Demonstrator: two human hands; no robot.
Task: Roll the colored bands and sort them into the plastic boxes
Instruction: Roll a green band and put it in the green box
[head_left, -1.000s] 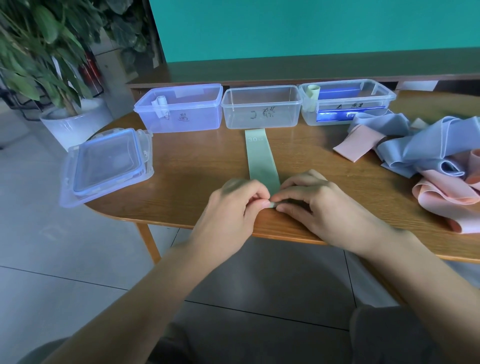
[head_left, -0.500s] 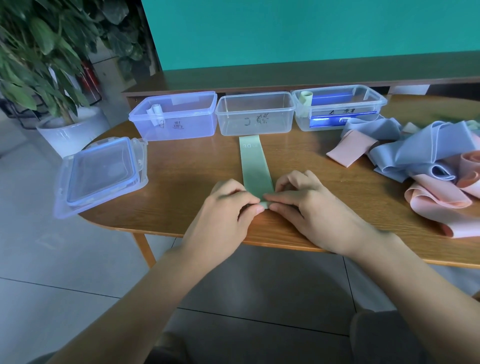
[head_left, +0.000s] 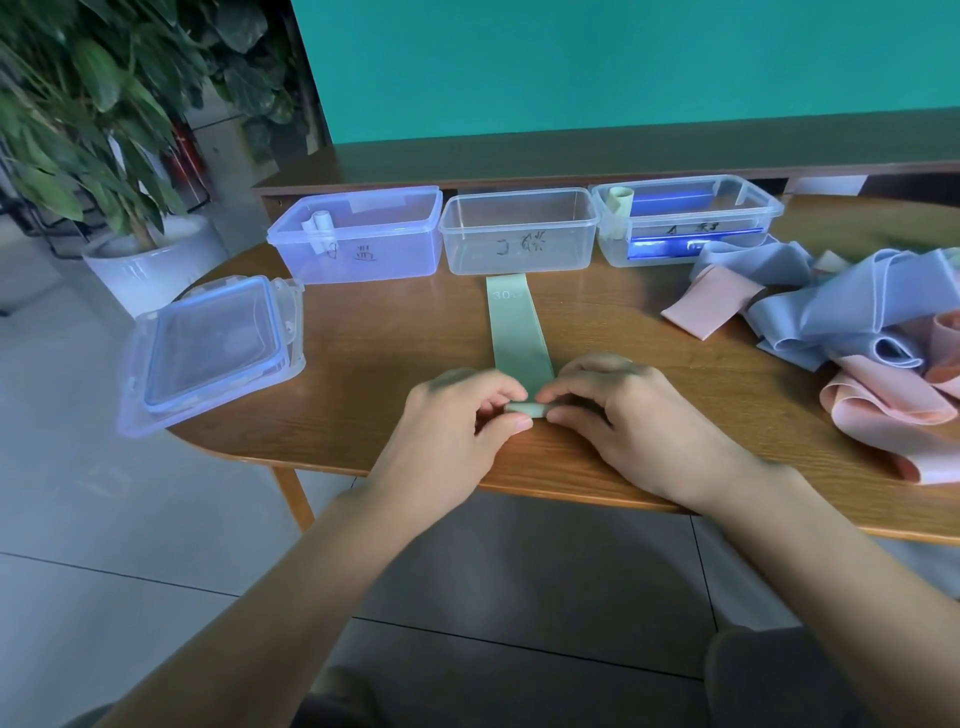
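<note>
Hands at the near edge of the table (head_left: 395, 332): left hand (head_left: 457, 415) and right hand (head_left: 623, 410), fingers curled, each pinching one end of a small roll formed at the near end of the green band (head_left: 517, 332). Band's unrolled length lies flat on the wood, running away to the middle box (head_left: 519, 231), its far end just before that box's front wall. Left box (head_left: 358, 236): holds one pale roll. Right box (head_left: 685, 218): one light green roll at its left corner. Lids (head_left: 208, 348): stacked at the table's left edge. Loose bands (head_left: 831, 317), blue and pink, heaped at the right. Potted plant (head_left: 93, 130) on the floor, far left.
</note>
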